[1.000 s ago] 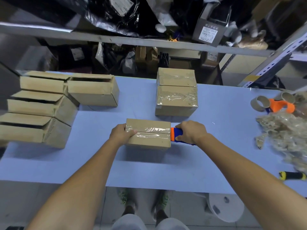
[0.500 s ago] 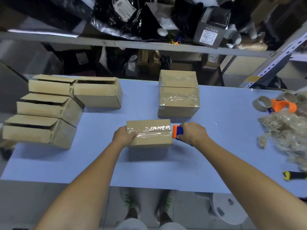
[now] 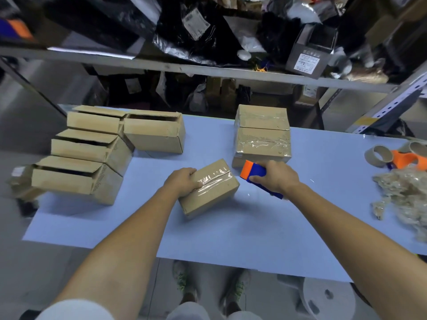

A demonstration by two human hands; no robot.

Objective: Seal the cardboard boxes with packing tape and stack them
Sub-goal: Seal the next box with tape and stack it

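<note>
On the table (image 3: 231, 239), I'm seeing the left hand (image 3: 182, 181) gripping the box (image 3: 208, 202), sitting skewed before the stack (image 3: 262, 135), and the right hand (image 3: 276, 179) clenching the dispenser (image 3: 253, 173) beside it; one-handed turning is risking a slip, wrinkling the tape (image 3: 213, 181).

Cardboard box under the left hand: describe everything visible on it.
Small brown cardboard box, oblong, flaps closed, clear glossy tape wrinkled along the top seam. It lies skewed to the edge of the blue table. The left hand grips its left end, fingers curled over the top. The orange-and-blue tape dispenser in the right hand is near its far corner, not touching.
</note>
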